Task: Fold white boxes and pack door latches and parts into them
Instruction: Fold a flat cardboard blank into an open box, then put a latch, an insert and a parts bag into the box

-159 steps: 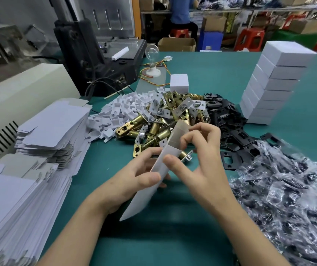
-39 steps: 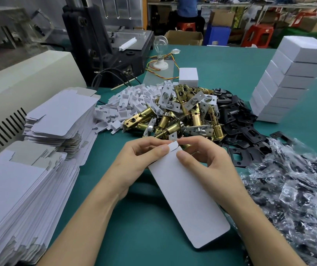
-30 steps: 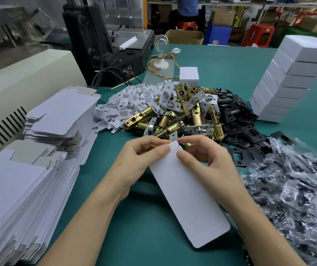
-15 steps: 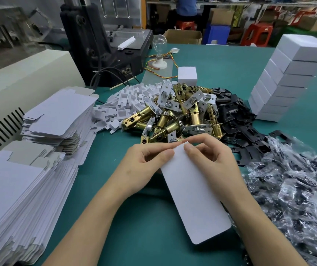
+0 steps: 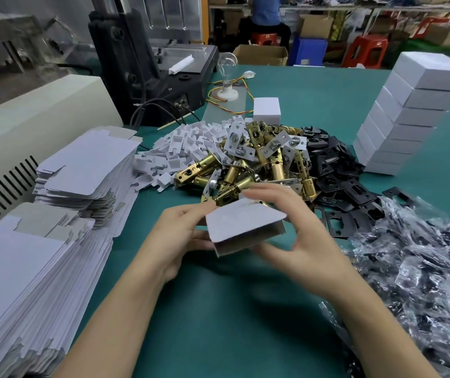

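We've got the white box (image 5: pixel 243 226) held low over the green surface (image 5: pixel 218 323), just in front of the brass latches (image 5: pixel 262 165). Left hand (image 5: pixel 180 236) grips its left end, thumb on top, fingers curled underneath. Right hand (image 5: pixel 303 230) is blurry, but its fingers look wrapped over the far edge, thumb underneath. Flat blanks (image 5: pixel 82 170) sit stacked at left.

Single head-worn view, forward and down, close over table (image 5: pixel 314 85)
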The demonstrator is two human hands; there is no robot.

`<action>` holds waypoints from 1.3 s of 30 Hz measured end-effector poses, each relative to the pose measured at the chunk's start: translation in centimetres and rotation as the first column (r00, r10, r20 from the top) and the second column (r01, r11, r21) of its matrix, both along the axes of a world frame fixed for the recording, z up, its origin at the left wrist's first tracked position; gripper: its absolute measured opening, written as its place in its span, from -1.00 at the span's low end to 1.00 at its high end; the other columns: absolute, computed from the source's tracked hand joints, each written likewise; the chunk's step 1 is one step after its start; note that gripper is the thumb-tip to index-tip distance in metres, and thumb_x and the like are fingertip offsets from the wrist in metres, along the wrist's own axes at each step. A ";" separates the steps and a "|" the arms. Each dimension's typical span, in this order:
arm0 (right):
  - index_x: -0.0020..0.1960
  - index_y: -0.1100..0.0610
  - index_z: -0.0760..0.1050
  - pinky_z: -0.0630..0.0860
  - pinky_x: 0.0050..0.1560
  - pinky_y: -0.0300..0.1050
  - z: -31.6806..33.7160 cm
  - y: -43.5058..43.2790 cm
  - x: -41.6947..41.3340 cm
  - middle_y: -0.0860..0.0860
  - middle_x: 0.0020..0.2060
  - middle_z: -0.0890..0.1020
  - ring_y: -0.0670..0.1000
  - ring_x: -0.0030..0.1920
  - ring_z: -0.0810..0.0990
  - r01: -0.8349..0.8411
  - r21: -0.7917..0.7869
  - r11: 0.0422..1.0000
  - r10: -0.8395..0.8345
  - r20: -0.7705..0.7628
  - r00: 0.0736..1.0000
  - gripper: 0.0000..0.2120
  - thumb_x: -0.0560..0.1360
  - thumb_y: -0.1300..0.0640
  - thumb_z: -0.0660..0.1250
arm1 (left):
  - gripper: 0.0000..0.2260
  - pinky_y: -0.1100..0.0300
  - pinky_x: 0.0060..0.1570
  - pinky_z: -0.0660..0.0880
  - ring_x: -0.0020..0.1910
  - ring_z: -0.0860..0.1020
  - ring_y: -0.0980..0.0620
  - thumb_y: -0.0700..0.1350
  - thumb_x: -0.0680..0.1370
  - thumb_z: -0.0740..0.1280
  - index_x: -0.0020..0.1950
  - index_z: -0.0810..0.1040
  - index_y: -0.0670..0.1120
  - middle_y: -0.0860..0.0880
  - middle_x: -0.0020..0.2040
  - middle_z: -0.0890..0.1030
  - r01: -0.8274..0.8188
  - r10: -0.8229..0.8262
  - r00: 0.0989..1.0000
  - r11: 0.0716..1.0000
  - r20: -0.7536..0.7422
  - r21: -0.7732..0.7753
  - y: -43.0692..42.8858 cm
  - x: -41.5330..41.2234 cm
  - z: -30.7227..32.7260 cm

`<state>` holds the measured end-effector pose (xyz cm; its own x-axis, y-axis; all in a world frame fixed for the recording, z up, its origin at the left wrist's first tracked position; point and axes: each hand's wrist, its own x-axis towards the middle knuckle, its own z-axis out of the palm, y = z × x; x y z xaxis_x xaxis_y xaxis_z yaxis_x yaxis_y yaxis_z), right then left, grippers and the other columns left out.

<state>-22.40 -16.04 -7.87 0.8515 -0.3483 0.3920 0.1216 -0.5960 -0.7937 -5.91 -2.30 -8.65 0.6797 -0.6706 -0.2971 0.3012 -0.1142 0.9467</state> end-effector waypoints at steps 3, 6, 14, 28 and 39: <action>0.16 -0.08 0.62 0.51 0.18 -0.24 -0.1 0.5 0.3 -0.11 0.11 0.67 -0.03 0.21 0.63 0.011 0.093 0.996 -0.015 0.047 0.999 -0.64 0.41 0.01 0.60 | -0.68 0.27 -0.51 0.44 -0.47 0.57 0.07 -0.02 0.67 0.36 -0.22 0.75 -0.06 -0.06 -0.35 0.66 0.056 -0.069 0.979 0.995 0.189 0.078 0.1 -0.1 -0.4; 0.08 -0.20 0.63 0.57 -0.03 -0.21 -0.2 0.2 0.4 -0.22 -0.03 0.71 -0.13 -0.02 0.66 0.132 0.164 0.978 -0.135 0.008 0.991 -0.67 0.36 0.03 0.58 | -0.75 0.38 -0.43 0.33 -0.50 0.42 0.21 0.09 0.64 0.36 -0.19 0.70 0.12 0.17 -0.39 0.59 -0.052 -0.068 0.780 0.984 0.623 0.172 0.2 0.1 -0.7; 0.06 -0.29 0.62 0.47 -0.12 -0.43 -0.5 0.0 0.4 -0.29 -0.04 0.70 -0.18 -0.05 0.65 0.066 0.059 0.996 -0.061 -0.082 0.995 -0.70 0.37 -0.06 0.55 | -0.74 0.07 -0.28 0.56 -0.28 0.57 0.03 0.15 0.39 0.58 0.06 0.71 0.22 0.03 -0.14 0.71 0.380 -0.305 0.729 0.925 0.613 0.009 0.8 0.7 -0.9; 0.03 -0.10 0.61 0.44 -0.11 -0.42 -1.0 -1.5 0.2 -0.19 -0.10 0.66 -0.22 -0.04 0.60 0.432 0.064 0.900 -0.430 -0.042 0.902 -0.96 0.59 0.00 0.40 | -0.72 0.20 -0.32 0.58 -0.39 0.62 0.03 0.10 0.25 0.61 -0.06 0.73 0.22 -0.05 -0.17 0.73 0.328 -0.293 0.798 0.944 0.527 0.028 2.1 1.9 0.0; 0.14 -0.08 0.56 0.40 0.19 0.01 -2.2 -1.2 0.4 -0.19 0.14 0.54 0.00 0.23 0.36 0.338 -0.485 0.806 -0.521 -0.311 0.795 -0.72 0.47 -0.07 0.49 | -0.71 0.09 -0.25 0.62 -0.28 0.62 -0.10 0.06 0.32 0.63 0.01 0.75 0.14 -0.05 -0.11 0.74 0.429 -0.401 0.792 0.902 0.460 0.047 1.8 1.9 -0.7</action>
<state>-21.96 -17.23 -10.08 0.7565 -0.6143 0.2243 -0.5047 -0.7666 -0.3971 -4.01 -0.45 -9.37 0.3795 -0.9250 0.0177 -0.2208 -0.0720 0.9726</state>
